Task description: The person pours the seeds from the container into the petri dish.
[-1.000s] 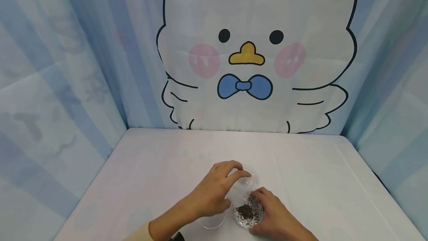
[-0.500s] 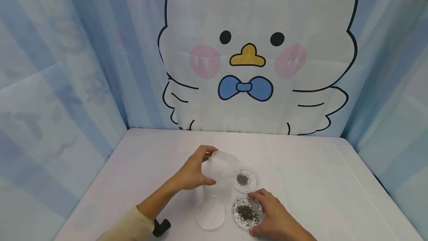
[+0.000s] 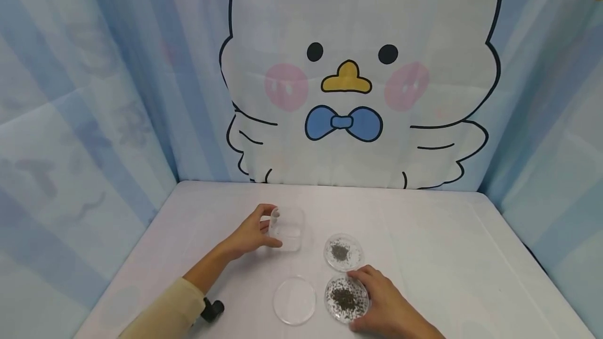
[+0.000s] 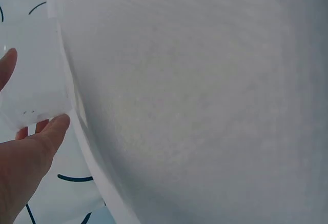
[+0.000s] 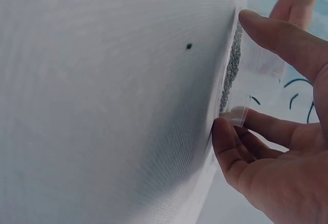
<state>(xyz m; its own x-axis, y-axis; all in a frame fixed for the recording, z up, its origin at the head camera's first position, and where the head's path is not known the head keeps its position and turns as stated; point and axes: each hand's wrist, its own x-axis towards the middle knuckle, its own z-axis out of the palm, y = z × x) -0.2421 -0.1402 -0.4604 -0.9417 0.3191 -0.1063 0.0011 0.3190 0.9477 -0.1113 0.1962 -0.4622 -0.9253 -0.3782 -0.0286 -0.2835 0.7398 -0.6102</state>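
In the head view my left hand [image 3: 252, 234] grips a clear plastic container [image 3: 288, 230] by its left side, thumb and fingers around it. A few dark specks show in this container in the left wrist view; whether it touches the table I cannot tell. My right hand [image 3: 383, 300] holds the near petri dish [image 3: 331, 312] at its right rim, thumb and fingertips on opposite edges. Dark granules [image 3: 345, 298] are heaped in its middle and scattered around. Right behind it lies a second petri dish [image 3: 355, 260] with a smaller grey-brown heap [image 3: 339, 252].
An empty clear round dish or lid [image 3: 294, 324] lies left of the near petri dish. All stand on a white-covered table [image 3: 424, 234]. A black device [image 3: 212, 310] sits at the left wrist. Behind hangs a curtain [image 3: 348, 156] with a cartoon bird.
My left hand has carried the clear container from above the petri dishes leftward, uncovering the far dish and the empty round one. The right hand has stayed on the near dish.
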